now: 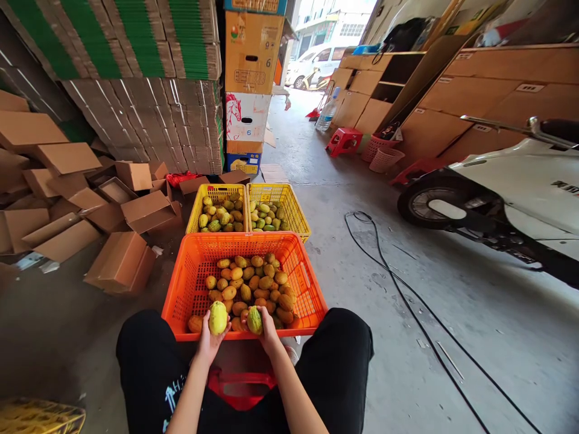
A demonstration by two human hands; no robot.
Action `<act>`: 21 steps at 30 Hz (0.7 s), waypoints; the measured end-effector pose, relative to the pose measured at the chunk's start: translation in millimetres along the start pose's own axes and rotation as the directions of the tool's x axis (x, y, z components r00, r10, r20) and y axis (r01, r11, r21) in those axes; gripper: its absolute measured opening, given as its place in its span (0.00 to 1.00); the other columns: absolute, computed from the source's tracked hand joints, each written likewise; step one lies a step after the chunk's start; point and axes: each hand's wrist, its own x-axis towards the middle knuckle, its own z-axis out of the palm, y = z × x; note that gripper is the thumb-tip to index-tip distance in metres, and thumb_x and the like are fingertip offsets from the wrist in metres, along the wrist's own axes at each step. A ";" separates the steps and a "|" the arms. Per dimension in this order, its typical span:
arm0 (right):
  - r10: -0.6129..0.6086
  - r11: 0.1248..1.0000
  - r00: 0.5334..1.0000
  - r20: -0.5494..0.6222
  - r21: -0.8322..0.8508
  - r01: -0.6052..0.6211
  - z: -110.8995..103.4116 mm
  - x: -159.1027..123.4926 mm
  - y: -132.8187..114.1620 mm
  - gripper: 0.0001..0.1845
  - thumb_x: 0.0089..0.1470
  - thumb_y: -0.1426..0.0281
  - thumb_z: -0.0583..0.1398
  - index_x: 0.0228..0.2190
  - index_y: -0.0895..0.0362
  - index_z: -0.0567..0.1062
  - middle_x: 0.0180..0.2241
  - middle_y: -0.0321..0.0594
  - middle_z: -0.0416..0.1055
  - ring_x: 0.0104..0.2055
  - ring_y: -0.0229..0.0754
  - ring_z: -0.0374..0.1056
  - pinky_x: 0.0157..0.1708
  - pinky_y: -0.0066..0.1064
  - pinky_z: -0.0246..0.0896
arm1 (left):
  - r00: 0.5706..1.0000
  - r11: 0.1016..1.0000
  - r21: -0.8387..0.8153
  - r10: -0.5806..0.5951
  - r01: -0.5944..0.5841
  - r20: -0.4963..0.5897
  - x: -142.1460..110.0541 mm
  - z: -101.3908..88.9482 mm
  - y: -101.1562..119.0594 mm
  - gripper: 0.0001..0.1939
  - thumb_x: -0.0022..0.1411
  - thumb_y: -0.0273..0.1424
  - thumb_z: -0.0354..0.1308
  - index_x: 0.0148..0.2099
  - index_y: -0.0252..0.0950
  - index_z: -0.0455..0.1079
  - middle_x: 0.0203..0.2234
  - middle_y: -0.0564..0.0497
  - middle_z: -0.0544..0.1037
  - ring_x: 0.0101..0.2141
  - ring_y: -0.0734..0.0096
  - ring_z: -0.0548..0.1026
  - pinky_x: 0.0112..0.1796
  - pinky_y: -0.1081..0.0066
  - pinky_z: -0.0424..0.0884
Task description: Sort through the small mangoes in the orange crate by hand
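Observation:
My left hand (pixel 210 337) is wrapped round a pale yellow-green oval fruit (pixel 218 318). In my right hand (pixel 268 333) sits a greener oval fruit (pixel 254 320) with brownish patches. Both hands are over the near rim of an orange plastic crate (pixel 178 289), a short way apart. Inside that crate lie many orange and brownish-yellow oval fruits (pixel 245 293), mostly toward the middle and right. Just beyond it stand two yellow crates side by side, the left one (pixel 193 210) and the right one (pixel 296 211), with greener fruits of the same shape in them.
Loose cardboard boxes (pixel 122 262) litter the floor at left, before stacks of flattened cartons (pixel 149 114). A column of printed boxes (pixel 253 60) stands ahead. Black cable (pixel 398 277) crosses the floor at right, near a white scooter (pixel 534 181). A red stool (pixel 344 141) is farther back.

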 end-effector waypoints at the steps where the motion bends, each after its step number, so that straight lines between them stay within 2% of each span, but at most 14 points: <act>1: 0.031 0.999 0.999 0.029 0.020 -0.031 -0.2 -0.8 -0.3 0.22 0.36 0.50 0.65 0.27 0.54 0.71 0.22 0.42 0.75 0.29 0.52 0.77 0.24 0.35 0.68 | 1.000 1.000 0.004 0.001 -0.001 -0.002 -0.2 0.7 -0.1 0.19 0.71 0.35 0.51 0.58 0.33 0.70 0.34 0.44 0.82 0.32 0.64 0.82 0.37 0.64 0.81; 3: 0.046 0.998 0.998 0.050 0.040 -0.048 0.1 -3.0 -0.9 0.24 0.34 0.51 0.69 0.29 0.54 0.71 0.24 0.41 0.76 0.29 0.51 0.77 0.23 0.34 0.67 | 1.000 1.000 0.017 0.000 0.000 -0.010 -0.2 1.3 -0.3 0.19 0.70 0.34 0.52 0.59 0.32 0.70 0.36 0.43 0.82 0.33 0.63 0.82 0.39 0.64 0.81; 6: -0.006 0.999 1.000 -0.029 0.043 0.008 2.0 -7.1 -2.1 0.29 0.30 0.56 0.74 0.31 0.52 0.68 0.25 0.36 0.76 0.30 0.50 0.77 0.24 0.32 0.67 | 1.000 1.000 0.020 0.006 -0.006 -0.011 -0.6 0.8 -0.2 0.20 0.70 0.34 0.53 0.60 0.33 0.70 0.36 0.43 0.83 0.34 0.63 0.83 0.40 0.63 0.81; 9: -0.002 0.999 0.997 -0.071 0.038 0.005 3.3 -11.1 -4.8 0.30 0.29 0.59 0.76 0.32 0.52 0.68 0.25 0.35 0.75 0.31 0.50 0.77 0.26 0.33 0.68 | 1.000 1.000 -0.001 0.019 -0.019 0.010 -1.6 -0.7 0.2 0.19 0.70 0.34 0.52 0.59 0.33 0.71 0.36 0.43 0.83 0.34 0.63 0.83 0.38 0.64 0.81; 16: 0.046 0.998 0.998 -0.046 0.045 -0.044 1.4 -12.3 -7.1 0.15 0.40 0.57 0.67 0.28 0.53 0.74 0.26 0.38 0.76 0.32 0.47 0.74 0.29 0.34 0.71 | 0.997 0.995 0.058 0.078 -0.078 -0.003 2.3 -5.6 -2.7 0.16 0.66 0.31 0.59 0.56 0.39 0.71 0.42 0.46 0.82 0.37 0.65 0.83 0.42 0.64 0.80; 21: 0.149 0.982 0.987 0.059 0.107 -0.154 0.4 -4.5 -3.6 0.18 0.47 0.52 0.59 0.24 0.55 0.73 0.24 0.47 0.76 0.32 0.52 0.76 0.28 0.38 0.71 | 0.998 0.992 0.117 0.058 -0.054 -0.028 5.2 -10.4 -4.0 0.13 0.68 0.28 0.57 0.54 0.36 0.72 0.38 0.45 0.81 0.35 0.67 0.83 0.37 0.70 0.80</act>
